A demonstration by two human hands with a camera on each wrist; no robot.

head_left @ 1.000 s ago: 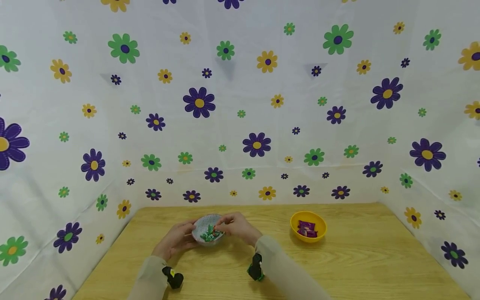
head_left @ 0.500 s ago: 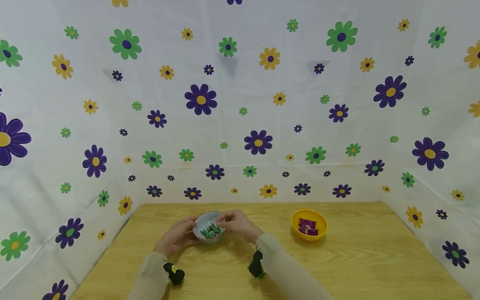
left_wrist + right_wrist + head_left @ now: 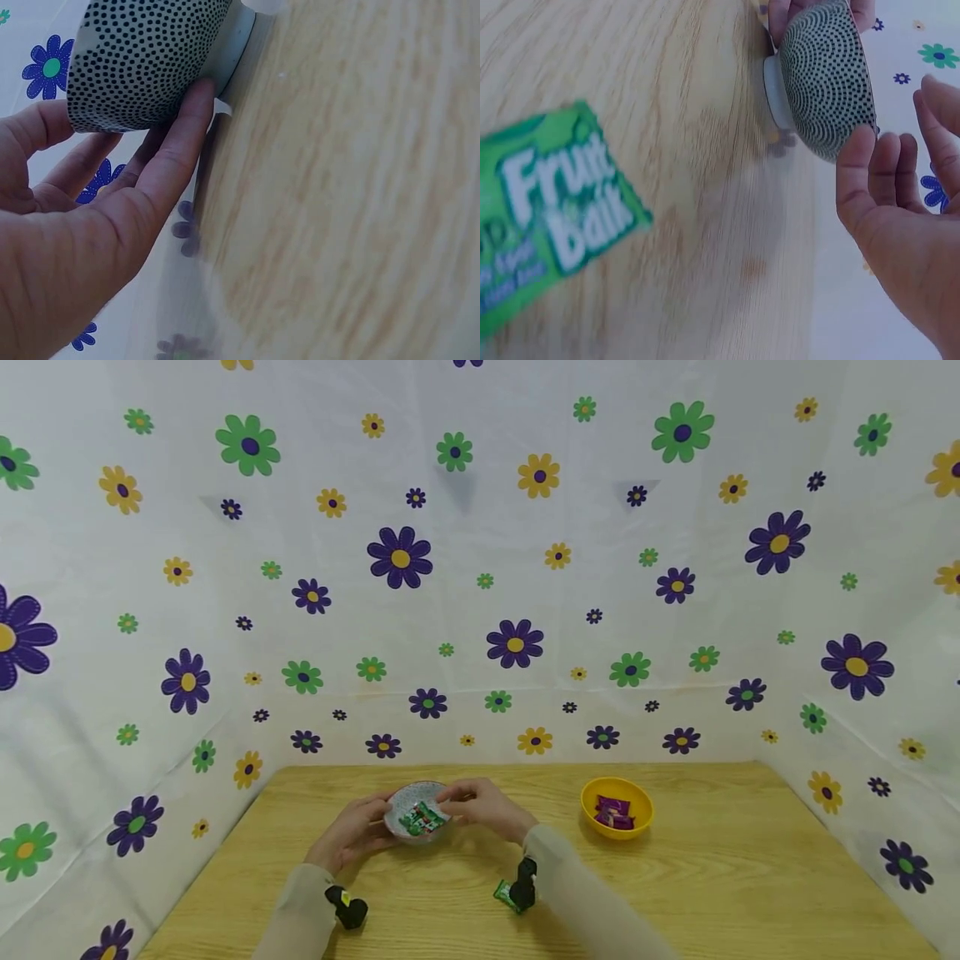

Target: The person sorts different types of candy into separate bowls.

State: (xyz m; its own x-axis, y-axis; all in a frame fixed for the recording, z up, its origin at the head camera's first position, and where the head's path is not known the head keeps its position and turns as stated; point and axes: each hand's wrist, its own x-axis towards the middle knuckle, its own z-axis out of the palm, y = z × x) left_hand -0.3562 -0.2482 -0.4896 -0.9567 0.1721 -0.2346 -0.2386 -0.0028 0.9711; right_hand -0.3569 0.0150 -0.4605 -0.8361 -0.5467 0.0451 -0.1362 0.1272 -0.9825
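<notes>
A bowl [image 3: 408, 797] with a dotted outer wall [image 3: 150, 64] holds several green-wrapped sweets [image 3: 422, 818]. My left hand [image 3: 354, 833] grips its left side, thumb at the rim and fingers against the outer wall near the foot. At the right rim is my right hand [image 3: 489, 810], with no sweet seen in its fingers. The right wrist view shows that hand [image 3: 900, 217] with thumb and fingers spread apart, its nearest fingertip at the bowl's wall [image 3: 825, 82]. One green sweet packet [image 3: 555, 210] lies on the table below the right wrist.
A yellow bowl [image 3: 647, 814] with several purple-wrapped sweets [image 3: 613, 812] stands to the right on the wooden table [image 3: 720, 860]. White flowered cloth [image 3: 480, 527] hangs behind the table and along both sides.
The fingers of my right hand have let go of a sweet into the dotted bowl and spread slightly. My right forearm has shifted right, uncovering more of the green packet. My left hand keeps its hold.
</notes>
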